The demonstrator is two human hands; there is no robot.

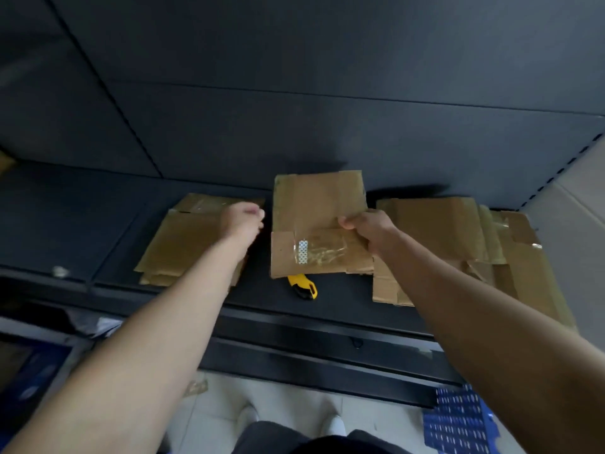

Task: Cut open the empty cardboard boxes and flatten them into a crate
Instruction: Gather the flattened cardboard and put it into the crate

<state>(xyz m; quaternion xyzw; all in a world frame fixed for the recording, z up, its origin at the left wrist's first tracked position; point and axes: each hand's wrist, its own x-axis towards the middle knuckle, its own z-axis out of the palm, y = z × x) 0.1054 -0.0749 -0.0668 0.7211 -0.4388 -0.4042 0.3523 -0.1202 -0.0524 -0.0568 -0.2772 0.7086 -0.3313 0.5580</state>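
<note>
well, the flattened pile [458, 231] at the right of the shelf [98, 224] and the flat box [183, 244] at left look light, stiff, floppy at creases, so i'd grip a long edge. my right hand [370, 231] pinches the middle box [314, 208] by its right edge, thumb on top beside slick tape [320, 249]; my left hand [242, 221] is blurred over the flat box, so i cannot tell how its fingers lie.

We seem to be in a shop or its stockroom. Dark metal display shelving fills our view: a deck shelf [98, 231] across the middle, plain back panels [294, 93] toward 12 o'clock, a slotted upright [563, 168] at 2 o'clock. Pale floor tiles [288, 401] show at 6 o'clock and a blue plastic crate [458, 421] at 5 o'clock, while flattened cardboard [435, 231] lies on the shelf at 3 o'clock.
</note>
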